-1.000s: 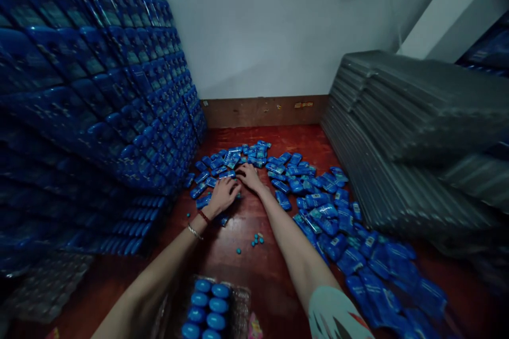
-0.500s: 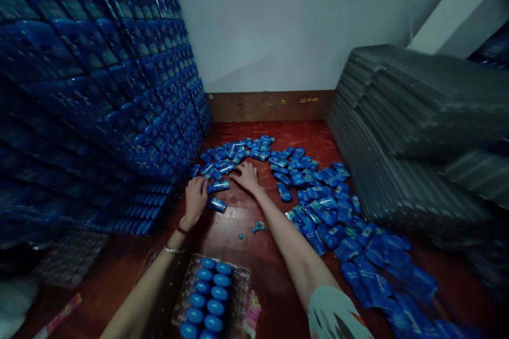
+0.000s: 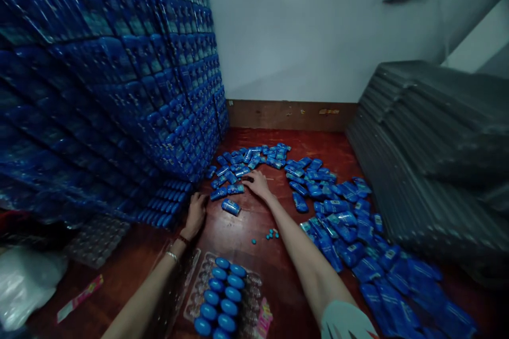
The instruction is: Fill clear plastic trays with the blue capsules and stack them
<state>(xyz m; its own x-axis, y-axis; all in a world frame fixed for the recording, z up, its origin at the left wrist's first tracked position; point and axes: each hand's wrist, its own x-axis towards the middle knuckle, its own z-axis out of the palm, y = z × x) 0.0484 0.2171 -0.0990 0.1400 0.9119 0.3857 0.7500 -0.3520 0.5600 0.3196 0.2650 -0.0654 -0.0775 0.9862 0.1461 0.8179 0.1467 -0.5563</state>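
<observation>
My left hand [image 3: 196,213] rests low over the red surface beside the stack's bottom tray. Its fingers are loosely bent and apart, and nothing shows in them. My right hand [image 3: 257,184] reaches toward the blue packets with thumb and fingers spread; it is nearest a shiny blue packet [image 3: 242,171]. Between the hands lie another packet [image 3: 231,207] and a close pair of packets [image 3: 226,191]. Closer to me, a clear plastic tray [image 3: 194,288] has two rows of blue egg-shaped pieces [image 3: 229,307] in its middle.
Tall stacks of packed blue trays [image 3: 131,85] rise at left; grey stacked sheets [image 3: 421,164] stand at right. Many blue packets [image 3: 345,222] curve across the red surface [image 3: 314,143]. Small blue balls [image 3: 272,234], a pink wrapper [image 3: 264,318] and a white plastic bag [image 3: 27,280] lie around.
My left hand has come off the packet it was touching and drawn back toward the stack. That packet now lies against another. The view has turned left, while my right hand stays near the packets.
</observation>
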